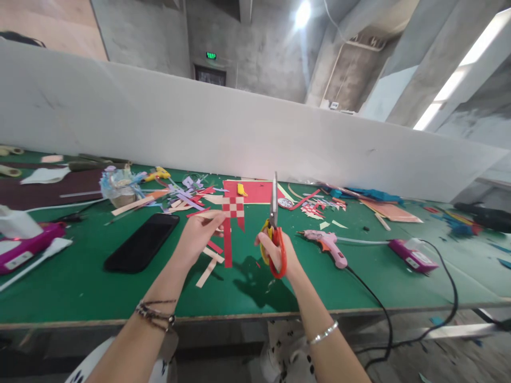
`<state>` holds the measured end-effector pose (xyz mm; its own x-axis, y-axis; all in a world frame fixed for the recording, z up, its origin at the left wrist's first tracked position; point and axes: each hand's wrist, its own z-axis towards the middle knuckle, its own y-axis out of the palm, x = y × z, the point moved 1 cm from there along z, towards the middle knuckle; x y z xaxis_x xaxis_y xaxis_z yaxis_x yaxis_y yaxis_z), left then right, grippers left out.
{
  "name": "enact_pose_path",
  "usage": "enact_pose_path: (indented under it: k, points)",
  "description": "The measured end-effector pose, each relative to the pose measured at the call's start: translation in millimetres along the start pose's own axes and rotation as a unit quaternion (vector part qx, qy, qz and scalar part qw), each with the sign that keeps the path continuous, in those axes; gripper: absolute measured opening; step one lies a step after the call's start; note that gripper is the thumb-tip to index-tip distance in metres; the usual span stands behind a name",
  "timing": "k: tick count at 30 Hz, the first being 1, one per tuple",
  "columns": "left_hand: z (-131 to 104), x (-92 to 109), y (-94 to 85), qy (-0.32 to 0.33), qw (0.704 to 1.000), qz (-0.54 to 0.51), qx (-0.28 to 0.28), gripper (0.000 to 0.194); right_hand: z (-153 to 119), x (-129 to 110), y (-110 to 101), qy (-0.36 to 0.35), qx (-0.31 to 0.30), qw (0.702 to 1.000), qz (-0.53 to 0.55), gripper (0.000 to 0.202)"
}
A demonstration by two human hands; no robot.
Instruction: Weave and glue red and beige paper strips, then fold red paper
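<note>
Between the thumb and fingers of my left hand is a woven paper piece, a red and cream checkered patch with a long red strip hanging from it. My right hand grips a pair of scissors with red and yellow handles. Their blades point up and away, look nearly closed, and stand to the right of the woven piece without touching it. On the table below my left hand lie cream paper strips and a short red strip.
A black phone lies left. To the right are a pink glue gun with its cord and a magenta power strip. Behind are a red sheet, purple strips and scraps. A white partition borders the green table.
</note>
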<state>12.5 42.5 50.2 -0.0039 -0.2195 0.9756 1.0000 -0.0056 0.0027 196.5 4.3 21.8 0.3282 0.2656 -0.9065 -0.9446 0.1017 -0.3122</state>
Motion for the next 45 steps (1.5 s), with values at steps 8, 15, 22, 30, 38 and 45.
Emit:
enact_pose_path:
  k: [8, 15, 22, 30, 38, 45]
  points:
    - [7.8, 7.4, -29.3, -0.006, 0.994, -0.054, 0.094, 0.032, -3.8, 9.8, -14.2, -0.04, -0.102, 0.971, -0.212, 0.033]
    - [6.6, 12.3, -34.0, 0.032, 0.992, -0.014, 0.118, 0.03, -5.4, 3.5, -9.4, -0.052, -0.136, 0.935, -0.323, 0.038]
    - [8.6, 8.2, -31.6, 0.063, 0.992, 0.039, 0.099, 0.02, -6.1, -0.3, -4.5, -0.064, -0.149, 0.934, -0.317, 0.041]
    - [8.8, 13.1, -46.6, 0.051, 0.988, 0.099, 0.107, 0.026, -4.9, 2.1, -13.9, -0.063, -0.151, 0.94, -0.3, 0.039]
    - [6.1, 15.2, -42.9, 0.028, 0.989, 0.134, 0.063, 0.025, -4.9, -0.4, -11.5, -0.097, -0.166, 0.923, -0.333, 0.038]
    - [4.0, 18.9, -35.7, 0.021, 0.988, 0.14, 0.056, 0.028, -6.2, -2.0, -9.6, -0.084, -0.172, 0.925, -0.327, 0.04]
